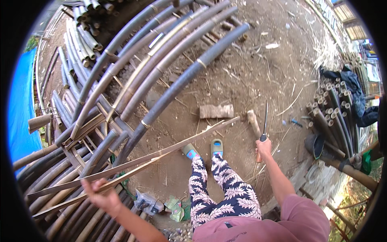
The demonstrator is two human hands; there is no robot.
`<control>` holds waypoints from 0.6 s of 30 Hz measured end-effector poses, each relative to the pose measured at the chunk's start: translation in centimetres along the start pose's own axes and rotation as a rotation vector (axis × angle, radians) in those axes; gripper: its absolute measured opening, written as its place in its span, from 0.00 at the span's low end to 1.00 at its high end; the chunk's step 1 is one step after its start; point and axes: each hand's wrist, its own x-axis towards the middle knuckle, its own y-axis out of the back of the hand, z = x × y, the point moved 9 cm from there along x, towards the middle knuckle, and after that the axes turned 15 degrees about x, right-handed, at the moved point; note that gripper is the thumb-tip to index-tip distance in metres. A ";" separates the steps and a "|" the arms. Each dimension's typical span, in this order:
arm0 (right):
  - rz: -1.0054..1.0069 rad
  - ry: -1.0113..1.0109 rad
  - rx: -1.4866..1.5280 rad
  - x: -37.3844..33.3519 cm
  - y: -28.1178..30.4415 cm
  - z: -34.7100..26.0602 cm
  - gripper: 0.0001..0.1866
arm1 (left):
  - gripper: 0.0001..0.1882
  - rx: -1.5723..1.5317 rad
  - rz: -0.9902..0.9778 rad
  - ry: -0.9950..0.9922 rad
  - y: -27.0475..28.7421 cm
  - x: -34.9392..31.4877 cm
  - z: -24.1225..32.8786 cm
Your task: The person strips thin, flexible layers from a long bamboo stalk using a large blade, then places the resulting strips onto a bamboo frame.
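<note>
My right hand (pixel 264 147) is closed round the handle of a long knife (pixel 265 121), its narrow blade pointing away from me. At the lower left, my left hand (pixel 102 197) has its fingers curled at a long split bamboo strip (pixel 153 154). A second, thinner strip (pixel 133 172) runs alongside and meets the first toward its far end, where the wood looks splintered. That far end lies near a short log (pixel 216 111) on the ground, in front of my feet. Beside the knife blade lies a smaller wooden piece (pixel 254 123).
Dark bamboo poles (pixel 173 90) lie stacked across the left side, reaching far ahead. More poles (pixel 332 115) stand bundled at the right, with a dark cloth (pixel 352 92) on them. A blue tarp (pixel 21 101) hangs at the far left. Plastic bags (pixel 149 203) lie near my left forearm.
</note>
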 end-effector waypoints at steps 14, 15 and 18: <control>-1.325 0.614 -0.420 -28.0 -33.3 -25.9 0.21 | 0.11 -0.240 0.219 0.226 -0.8 -3.6 -8.7; -1.312 0.667 -0.451 -28.1 -34.1 -25.9 0.22 | 0.11 -0.234 0.206 0.201 -0.9 -3.1 -8.6; -1.267 0.756 -0.534 -27.0 -37.8 -26.8 0.21 | 0.11 -0.198 0.199 0.195 -1.9 -1.5 -8.9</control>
